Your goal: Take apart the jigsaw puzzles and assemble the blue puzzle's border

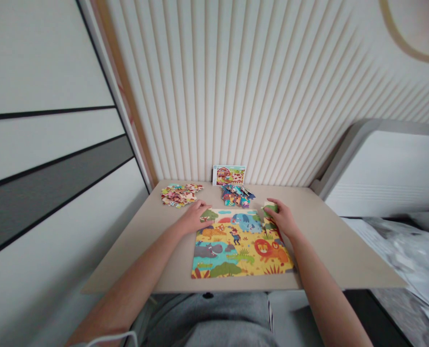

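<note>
At the far-right gap of a seemingly near-complete colourful cardboard animal puzzle [232,248], the right hand [285,219] pinches a green-and-cream piece [271,206], the left hand's [193,218] grip unclear.

animal puzzle [238,251] | flat, mostly joined | green-and-cream piece [271,207] | upper-right corner

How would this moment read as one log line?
left hand: on colourful rectangular animal jigsaw, upper left | right hand: on green-and-cream jigsaw piece, upper right | jigsaw: gap showing
</note>
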The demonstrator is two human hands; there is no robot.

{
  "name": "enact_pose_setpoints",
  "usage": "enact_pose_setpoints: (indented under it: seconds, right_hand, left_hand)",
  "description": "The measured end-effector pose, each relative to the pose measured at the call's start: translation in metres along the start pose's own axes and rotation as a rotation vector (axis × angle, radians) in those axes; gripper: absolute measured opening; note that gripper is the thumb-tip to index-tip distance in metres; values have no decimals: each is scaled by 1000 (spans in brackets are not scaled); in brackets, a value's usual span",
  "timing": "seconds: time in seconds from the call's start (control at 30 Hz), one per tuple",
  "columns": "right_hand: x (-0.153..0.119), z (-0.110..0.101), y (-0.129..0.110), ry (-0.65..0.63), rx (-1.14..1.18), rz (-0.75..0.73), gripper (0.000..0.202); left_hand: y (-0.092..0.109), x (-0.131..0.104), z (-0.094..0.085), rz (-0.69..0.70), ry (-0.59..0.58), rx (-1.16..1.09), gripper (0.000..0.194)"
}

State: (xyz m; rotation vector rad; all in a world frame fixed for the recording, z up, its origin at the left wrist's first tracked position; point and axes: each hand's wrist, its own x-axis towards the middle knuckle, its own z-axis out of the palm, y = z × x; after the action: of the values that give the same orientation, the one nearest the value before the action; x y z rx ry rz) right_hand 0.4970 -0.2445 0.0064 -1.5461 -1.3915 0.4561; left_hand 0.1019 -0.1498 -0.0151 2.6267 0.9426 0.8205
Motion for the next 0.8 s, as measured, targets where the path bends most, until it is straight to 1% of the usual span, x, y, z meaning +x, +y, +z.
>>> enact_pose_setpoints:
  seconds: [0.07, 0.17, 0.23, 0.37, 0.5, 0.57, 0.63, 0.7, 0.8]
  right_hand:
    - [0, 1, 3, 8, -72, -24, 53]
    - [1, 2, 9, -55, -237, -63, 52]
    - [1, 1, 12, -95, -329, -64, 51]
    - [-1, -3, 10, -118, -441, -75, 40]
    - [-5, -2, 1, -199, -453, -203, 28]
    - [-5, 0, -1, -221, -468, -239, 24]
    - [-5, 2, 0, -216, -485, -223, 24]
    - [-5, 2, 2, -176, -475, -182, 27]
    - [-5, 1, 6, -107, -335, -119, 35]
  left_hand:
    - [1, 0, 1, 12, 3, -30, 62]
    - [2, 1, 2, 20, 8, -53, 61]
    - [2, 1, 3, 21, 11, -57, 61]
    - [2, 3, 2, 40, 25, -64, 61]
    - [2, 5, 2, 51, 46, -74, 61]
    - [3, 5, 2, 53, 48, -78, 62]
    - [4, 5, 2, 55, 39, -83, 64]
    - [5, 5, 2, 62, 28, -92, 66]
    - [6, 4, 3, 74, 11, -104, 65]
